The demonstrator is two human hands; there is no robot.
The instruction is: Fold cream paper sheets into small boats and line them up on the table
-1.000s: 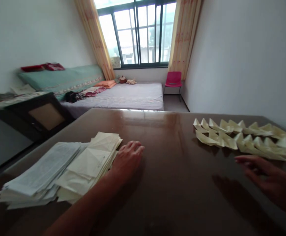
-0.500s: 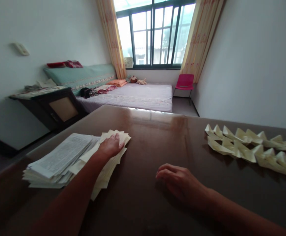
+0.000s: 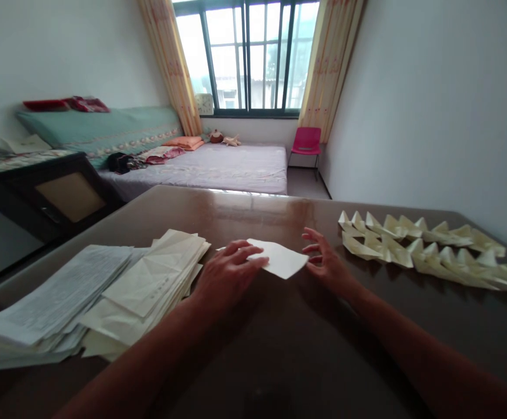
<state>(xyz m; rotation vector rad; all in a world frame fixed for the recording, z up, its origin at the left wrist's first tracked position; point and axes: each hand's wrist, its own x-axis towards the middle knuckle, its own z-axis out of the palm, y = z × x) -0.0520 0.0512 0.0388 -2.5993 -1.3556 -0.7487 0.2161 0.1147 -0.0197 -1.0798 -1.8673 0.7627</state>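
Observation:
A pale sheet of paper (image 3: 283,259) is in my left hand (image 3: 229,270), held by its left part above the brown table (image 3: 271,349). The thumb lies on top of the sheet; some of the fingers' grip is hidden. Just off the sheet's right end is my right hand (image 3: 328,265), fingers apart and curved, with nothing in it. To the left of my left hand lies a stack of cream papers (image 3: 149,276) with fold creases. Beside that stack are white printed papers (image 3: 61,291).
Two rows of folded paper boats (image 3: 410,247) stand on the table's right side. Beyond the table are a bed (image 3: 240,169), a pink chair (image 3: 306,141) and a window. A dark cabinet (image 3: 70,195) stands at the left.
My left hand has moved right from the cream stack with a sheet in it. My right hand has lifted forward and spread its fingers. The view has turned slightly right.

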